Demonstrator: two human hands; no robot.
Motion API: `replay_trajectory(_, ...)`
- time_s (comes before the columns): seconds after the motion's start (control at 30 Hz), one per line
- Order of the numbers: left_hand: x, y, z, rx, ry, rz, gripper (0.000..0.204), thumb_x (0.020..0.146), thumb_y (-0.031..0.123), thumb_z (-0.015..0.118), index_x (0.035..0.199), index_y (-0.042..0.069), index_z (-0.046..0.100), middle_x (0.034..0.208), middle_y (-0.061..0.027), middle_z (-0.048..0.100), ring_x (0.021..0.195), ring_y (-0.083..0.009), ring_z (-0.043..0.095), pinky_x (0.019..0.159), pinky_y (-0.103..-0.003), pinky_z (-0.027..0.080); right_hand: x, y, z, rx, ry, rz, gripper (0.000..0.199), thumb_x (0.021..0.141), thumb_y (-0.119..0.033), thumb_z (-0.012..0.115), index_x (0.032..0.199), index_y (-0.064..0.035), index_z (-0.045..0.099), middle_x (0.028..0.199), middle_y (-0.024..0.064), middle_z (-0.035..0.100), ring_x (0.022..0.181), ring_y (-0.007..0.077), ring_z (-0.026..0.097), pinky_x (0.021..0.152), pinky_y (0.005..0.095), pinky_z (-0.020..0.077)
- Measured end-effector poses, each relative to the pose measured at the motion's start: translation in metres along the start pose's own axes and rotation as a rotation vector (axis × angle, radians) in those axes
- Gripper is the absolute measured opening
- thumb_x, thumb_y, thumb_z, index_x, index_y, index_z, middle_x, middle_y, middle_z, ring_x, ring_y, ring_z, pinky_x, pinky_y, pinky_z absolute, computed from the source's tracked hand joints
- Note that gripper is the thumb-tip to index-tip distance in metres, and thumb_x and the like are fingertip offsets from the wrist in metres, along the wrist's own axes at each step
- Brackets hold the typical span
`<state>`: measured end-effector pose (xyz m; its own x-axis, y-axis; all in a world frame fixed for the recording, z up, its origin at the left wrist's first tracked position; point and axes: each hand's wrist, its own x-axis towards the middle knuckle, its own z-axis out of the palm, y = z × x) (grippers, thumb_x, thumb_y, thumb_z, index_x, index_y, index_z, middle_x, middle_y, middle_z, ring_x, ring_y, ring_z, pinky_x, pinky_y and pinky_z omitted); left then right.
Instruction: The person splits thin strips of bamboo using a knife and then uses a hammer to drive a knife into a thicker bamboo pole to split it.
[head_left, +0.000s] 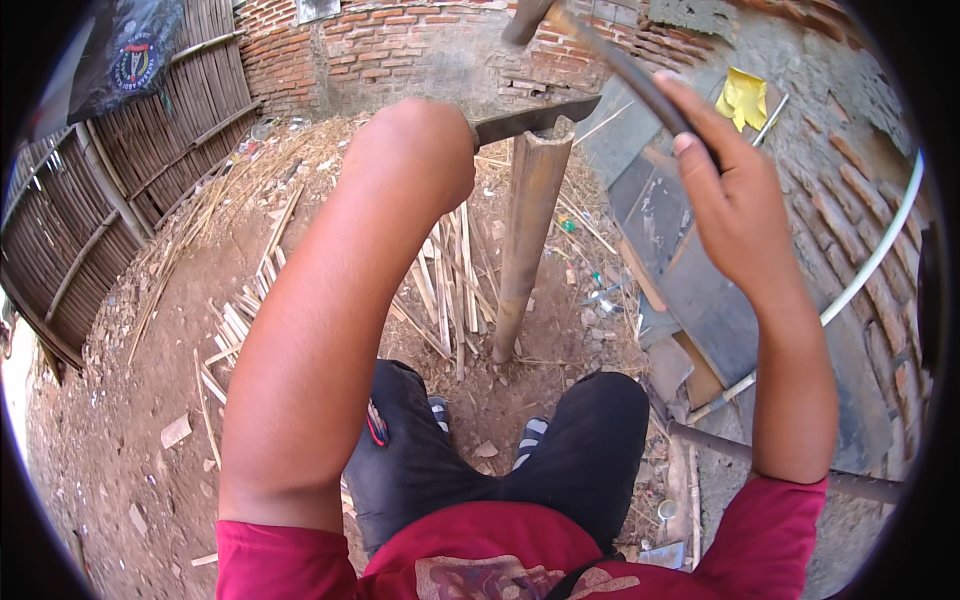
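Beside the bamboo [533, 240] — left hand [432, 150] clenches knife [535, 120], right hand [738, 190] holds hammer [628, 72] aloft

Blade [540, 121] is showing dark, dull metal; hammer head [524, 24] is looking metallic and matt. Bamboo pole [528, 240] is presenting a smooth outside and a ragged rim. Split strips [461, 280] are showing dry, fibrous wood. Wall [420, 62] is exposing rough brick. Shirt [480, 535] and trousers [592, 440] are displaying matt cloth.
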<state>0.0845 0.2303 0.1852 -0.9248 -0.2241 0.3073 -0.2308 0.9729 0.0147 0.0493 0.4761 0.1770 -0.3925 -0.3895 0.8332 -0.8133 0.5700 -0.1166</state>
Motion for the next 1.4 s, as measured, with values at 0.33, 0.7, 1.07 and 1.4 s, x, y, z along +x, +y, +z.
replay_trajectory(0.33, 0.019, -0.001, 0.023, -0.013, -0.052, -0.034, 0.024, 0.093, 0.032, 0.071, 0.111, 0.019, 0.078, 0.099, -0.012, 0.075, 0.093, -0.0318, 0.072, 0.083, -0.043, 0.058, 0.0, 0.007, -0.002, -0.031, 0.026, -0.002, 0.041, 0.097, -0.014, 0.055, 0.137, -0.011, 0.063, 0.076, 0.015, 0.066, 0.058, 0.0207, 0.057, 0.061, 0.0346, 0.0474)
replay_trajectory(0.7, 0.006, -0.001, 0.001, 0.037, -0.074, -0.031, 0.024, 0.094, 0.033, 0.07, 0.113, 0.02, 0.078, 0.101, -0.0115, 0.075, 0.095, -0.0307, 0.072, 0.084, -0.043, 0.058, 0.011, 0.005, -0.004, 0.009, -0.028, 0.005, 0.043, 0.096, -0.015, 0.055, 0.138, -0.0149, 0.063, 0.073, 0.0158, 0.063, 0.06, 0.0215, 0.06, 0.062, 0.0363, 0.0472)
replay_trajectory(1.07, 0.021, -0.01, 0.018, 0.011, -0.069, -0.078, 0.025, 0.093, 0.033, 0.071, 0.114, 0.02, 0.078, 0.102, -0.0119, 0.075, 0.095, -0.0319, 0.072, 0.084, -0.043, 0.058, 0.021, 0.0, -0.014, 0.052, 0.032, 0.122, 0.045, 0.097, -0.016, 0.053, 0.141, -0.0124, 0.059, 0.077, 0.0085, 0.064, 0.061, 0.0092, 0.053, 0.059, 0.0292, 0.0431)
replay_trajectory(1.4, 0.021, -0.008, 0.017, 0.033, -0.051, -0.079, 0.025, 0.093, 0.033, 0.071, 0.114, 0.02, 0.077, 0.103, -0.0118, 0.075, 0.096, -0.0315, 0.072, 0.084, -0.043, 0.058, 0.025, -0.013, -0.012, -0.017, 0.021, -0.061, 0.041, 0.099, -0.018, 0.052, 0.139, -0.0131, 0.06, 0.076, 0.0136, 0.065, 0.059, 0.0168, 0.059, 0.057, 0.0342, 0.0438)
